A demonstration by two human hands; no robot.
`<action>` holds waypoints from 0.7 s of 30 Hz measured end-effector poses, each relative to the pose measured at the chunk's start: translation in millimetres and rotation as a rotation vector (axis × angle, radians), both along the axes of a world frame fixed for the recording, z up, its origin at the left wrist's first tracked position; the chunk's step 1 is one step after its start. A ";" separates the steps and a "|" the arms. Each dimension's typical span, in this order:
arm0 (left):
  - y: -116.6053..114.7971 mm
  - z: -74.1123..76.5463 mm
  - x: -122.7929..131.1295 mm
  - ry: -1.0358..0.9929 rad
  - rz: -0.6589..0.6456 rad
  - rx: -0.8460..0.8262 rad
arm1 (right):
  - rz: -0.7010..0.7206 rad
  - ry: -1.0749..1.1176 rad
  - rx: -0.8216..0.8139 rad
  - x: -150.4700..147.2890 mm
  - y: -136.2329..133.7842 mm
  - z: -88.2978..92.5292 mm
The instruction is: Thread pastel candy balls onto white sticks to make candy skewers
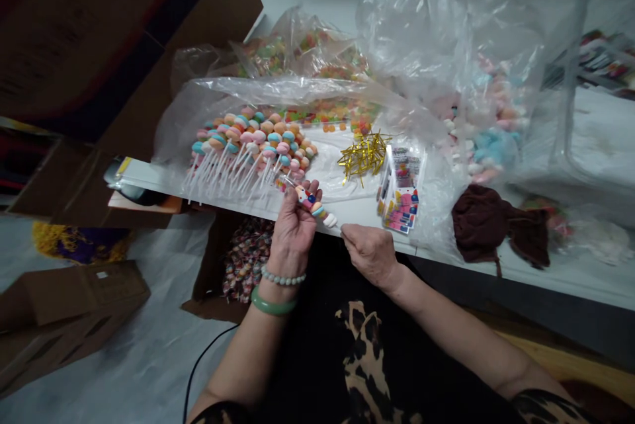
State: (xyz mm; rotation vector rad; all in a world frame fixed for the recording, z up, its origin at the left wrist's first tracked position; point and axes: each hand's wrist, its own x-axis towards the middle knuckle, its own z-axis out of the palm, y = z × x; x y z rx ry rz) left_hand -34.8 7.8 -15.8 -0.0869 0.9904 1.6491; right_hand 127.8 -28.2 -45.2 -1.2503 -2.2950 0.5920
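My left hand [294, 220] is closed round a candy skewer in a clear printed wrapper [311, 201], held over the table's front edge. Its colourful sweets run down to a white piece at the lower right end. Close to that end, my right hand [370, 253] is closed with thumb and fingers pressed together; whatever is in the pinch is hidden. Left of my hands lies a pile of marshmallow lollipops [248, 139], white sticks toward me. Gold twist ties [364, 156] are heaped beyond my hands. A stack of printed clear bags [401, 196] lies to their right.
Large plastic bags of gummy sweets [307, 53] and of pastel sweets [496, 126] stand behind. A dark brown cloth [479, 222] lies at right. Below the table's left part, an open carton [208, 292] holds wrapped sweets. A big cardboard box [208, 20] rises at left.
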 end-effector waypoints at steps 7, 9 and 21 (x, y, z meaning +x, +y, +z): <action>-7.0 -6.1 7.4 0.144 -0.174 0.139 | -0.108 0.352 -0.430 3.0 4.5 -1.6; -8.9 -7.3 8.8 0.147 -0.224 0.135 | -0.128 0.539 -0.672 2.5 7.2 -1.9; -17.4 -4.5 11.1 0.056 -0.422 -0.017 | -0.126 1.129 -1.429 1.5 19.3 2.4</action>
